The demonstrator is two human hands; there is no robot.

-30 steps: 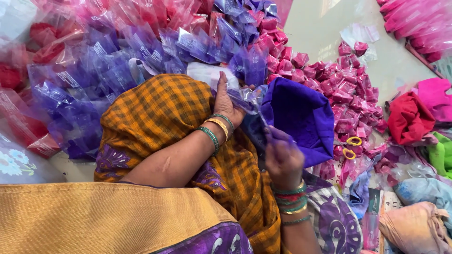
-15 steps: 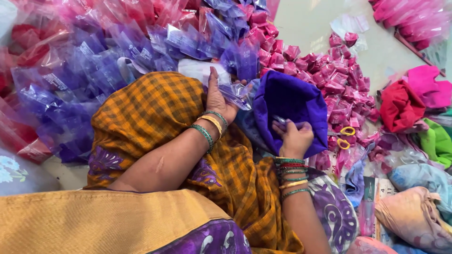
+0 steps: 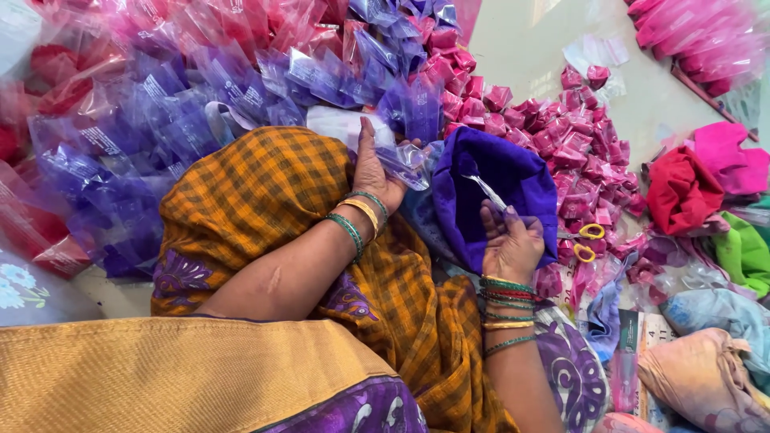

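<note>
My left hand (image 3: 372, 170) lies across my orange checked sari at the knee, fingers closed on a crumpled clear plastic bag (image 3: 405, 160). To its right a folded purple cloth (image 3: 501, 178) rests against my lap. My right hand (image 3: 508, 247) grips that cloth's lower edge, and a thin clear strip (image 3: 484, 191) sticks up from its fingers over the cloth. Both wrists carry green, gold and red bangles.
Purple packets (image 3: 168, 128) and red and pink ones are heaped at the left and top. Small folded pink packets (image 3: 573, 136) spread right of the cloth, with yellow-handled scissors (image 3: 590, 240) among them. Red (image 3: 678, 191), pink (image 3: 728, 156) and green (image 3: 742, 252) cloths lie far right.
My right hand has moved right and up onto the purple cloth's lower edge, and the thin clear strip now shows above its fingers. My left hand has stayed on the plastic bag.
</note>
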